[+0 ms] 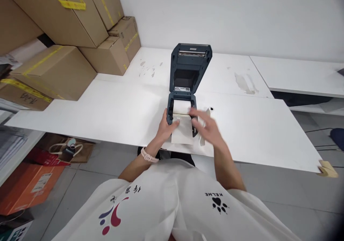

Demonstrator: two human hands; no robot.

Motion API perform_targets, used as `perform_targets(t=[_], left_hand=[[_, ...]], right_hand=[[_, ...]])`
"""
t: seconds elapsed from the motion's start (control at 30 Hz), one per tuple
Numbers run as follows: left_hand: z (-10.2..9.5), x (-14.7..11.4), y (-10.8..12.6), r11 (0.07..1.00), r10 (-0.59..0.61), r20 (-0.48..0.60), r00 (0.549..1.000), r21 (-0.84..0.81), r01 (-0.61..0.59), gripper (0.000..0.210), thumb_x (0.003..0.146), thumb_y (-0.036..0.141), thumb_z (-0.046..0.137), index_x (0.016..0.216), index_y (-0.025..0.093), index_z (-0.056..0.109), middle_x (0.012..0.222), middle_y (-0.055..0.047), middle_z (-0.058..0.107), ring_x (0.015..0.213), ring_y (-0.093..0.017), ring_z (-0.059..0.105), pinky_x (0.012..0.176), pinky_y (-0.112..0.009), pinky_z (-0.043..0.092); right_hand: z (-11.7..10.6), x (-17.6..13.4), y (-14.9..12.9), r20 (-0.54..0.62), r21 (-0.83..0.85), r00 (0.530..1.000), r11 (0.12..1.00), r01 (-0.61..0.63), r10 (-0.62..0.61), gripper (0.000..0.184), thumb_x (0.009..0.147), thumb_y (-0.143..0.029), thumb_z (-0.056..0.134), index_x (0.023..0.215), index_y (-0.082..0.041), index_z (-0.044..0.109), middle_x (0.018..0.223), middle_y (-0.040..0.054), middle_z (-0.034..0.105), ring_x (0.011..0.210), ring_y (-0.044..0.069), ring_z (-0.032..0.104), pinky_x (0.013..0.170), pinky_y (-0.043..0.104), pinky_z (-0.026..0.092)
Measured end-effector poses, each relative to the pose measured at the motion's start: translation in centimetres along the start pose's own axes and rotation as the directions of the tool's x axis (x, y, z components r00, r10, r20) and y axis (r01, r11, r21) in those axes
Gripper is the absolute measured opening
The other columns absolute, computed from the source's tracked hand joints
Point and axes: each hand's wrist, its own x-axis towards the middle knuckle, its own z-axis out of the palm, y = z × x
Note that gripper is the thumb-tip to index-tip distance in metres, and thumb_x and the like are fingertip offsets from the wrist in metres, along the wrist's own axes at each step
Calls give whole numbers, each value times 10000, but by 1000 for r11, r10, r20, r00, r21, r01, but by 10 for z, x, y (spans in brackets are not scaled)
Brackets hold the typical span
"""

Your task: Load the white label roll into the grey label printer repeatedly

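A dark grey label printer (170,106) stands on the white table with its lid (174,69) raised. A white label roll (182,107) lies inside it, and a strip of label paper (182,135) hangs out over the front. My left hand (164,129) grips the printer's left front side, its thumb on the paper strip. Over the printer's right side is my right hand (208,126), slightly blurred, fingers apart, index fingertip near the roll's right end. Whether that fingertip touches the roll I cannot tell. Just right of the printer lies a small white paper roll (210,109) with a loose tail, partly behind my right hand.
Cardboard boxes (61,15) are stacked at the table's left end against the wall. The white table (120,115) has its front edge close to my body. A tan tape roll (328,169) is at the right front corner. Bags and an orange box (32,187) sit lower left.
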Motion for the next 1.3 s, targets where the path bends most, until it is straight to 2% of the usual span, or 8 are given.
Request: perform_targets(t=[0.1, 0.2, 0.33, 0.53, 0.7, 0.8, 1.0, 1.3], left_hand=[[-3, -26, -4, 997, -34, 74, 997, -65, 39, 936, 811, 519, 701, 1580, 306, 214, 1630, -57, 333, 1450, -297, 408, 1129, -399, 443], [-4, -32, -7, 997, -11, 71, 997, -72, 16, 938, 801, 556, 702, 1574, 278, 249, 1609, -71, 373, 1444, -298, 416, 1154, -395, 415], [-9, -27, -10, 998, -6, 73, 997, -68, 11, 977, 777, 585, 715, 1579, 286, 243, 1631, -61, 331, 1478, -291, 364, 1182, -387, 376], [-37, -18, -6, 924, -214, 145, 966, -291, 248, 882, 903, 760, 215, 1611, 258, 59, 1668, -112, 210, 1482, -277, 366, 1132, -423, 426], [-37, -5, 11, 969, -139, 100, 985, -194, 156, 829, 906, 691, 415, 1597, 319, 148, 1682, -48, 182, 1541, -285, 217, 1198, -446, 333], [-24, 2, 16, 983, -120, 109, 987, -126, 134, 876, 870, 576, 592, 1592, 319, 169, 1668, -41, 238, 1540, -300, 218, 1204, -434, 334], [-19, 1, 10, 986, -80, 202, 976, -126, 107, 791, 873, 501, 589, 1562, 271, 276, 1599, -68, 390, 1458, -313, 389, 1169, -440, 391], [-16, 8, -9, 989, 72, 138, 988, -139, -52, 771, 836, 540, 612, 1494, 204, 390, 1538, -114, 471, 1390, -310, 465, 1108, -412, 435]], right_hand=[[-35, 68, 27, -383, 8, 924, 1000, -13, 15, 488, 1001, -523, 440, 1409, -265, 512, 1469, 110, 540, 1349, 244, 524, 1133, 442, 424], [-50, 148, 54, -272, 104, 962, 994, 17, 12, 625, 1006, -655, 161, 1531, -337, 278, 1581, 44, 389, 1446, 223, 407, 1138, 474, 393], [-44, 193, 54, -119, 426, 976, 897, -117, 183, 838, 929, -715, -83, 1505, -260, 321, 1515, 44, 481, 1393, 219, 465, 1084, 437, 462], [-22, 85, 12, -159, 530, 971, 845, -68, 178, 716, 956, -721, 103, 1064, -255, 636, 1270, 59, 674, 1278, 240, 576, 1144, 437, 426], [6, 6, -1, -58, 115, 997, 993, -40, 46, 351, 990, -516, 445, 1172, -298, 651, 1394, 27, 608, 1463, 246, 386, 1230, 508, 285], [23, -7, 1, -116, -26, 993, 999, -26, 22, 377, 1036, -403, 337, 1307, -328, 587, 1482, 11, 530, 1512, 235, 296, 1235, 533, 263], [43, -17, 15, -179, -116, 984, 993, -7, -14, 413, 1036, -333, 302, 1390, -362, 511, 1486, 0, 511, 1502, 235, 314, 1235, 538, 282], [52, -20, 17, -244, -130, 969, 989, -76, 43, 392, 1017, -326, 280, 1231, -318, 609, 1431, 30, 548, 1481, 264, 344, 1213, 588, 306]])
